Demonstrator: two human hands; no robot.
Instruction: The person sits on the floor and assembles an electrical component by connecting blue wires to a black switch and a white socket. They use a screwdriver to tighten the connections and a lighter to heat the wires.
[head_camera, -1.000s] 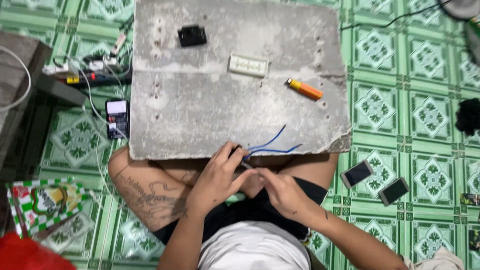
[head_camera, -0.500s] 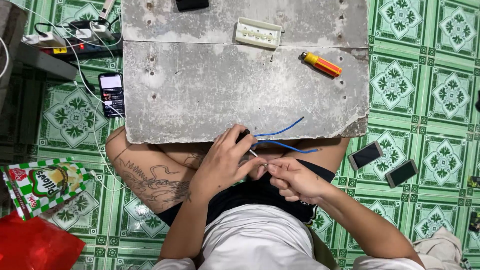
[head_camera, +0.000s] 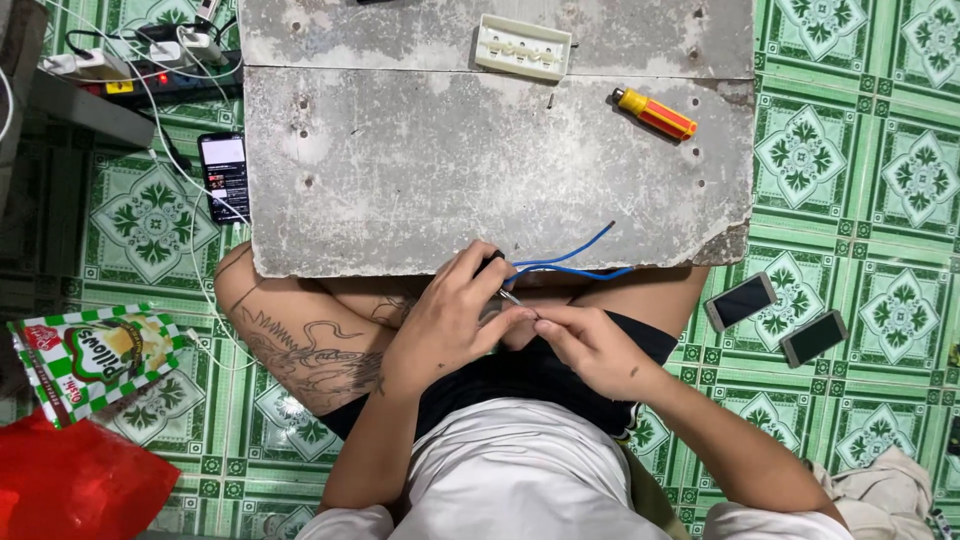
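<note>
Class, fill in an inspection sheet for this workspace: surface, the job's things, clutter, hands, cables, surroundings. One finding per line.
Surface: grey slab, worn and chipped, with small holes, across the person's lap.
Job's things: blue wires running from the hands onto the slab edge; a thin metal tip shows between the fingers.
Clutter: white socket plate and orange-and-yellow screwdriver on the slab.
Hands: left hand and right hand meet at the wire ends, fingers pinched.
Cables: white leads run from a power strip to a lit phone.
Surroundings: green patterned floor tiles; two dark phones; snack packet; red bag.
</note>
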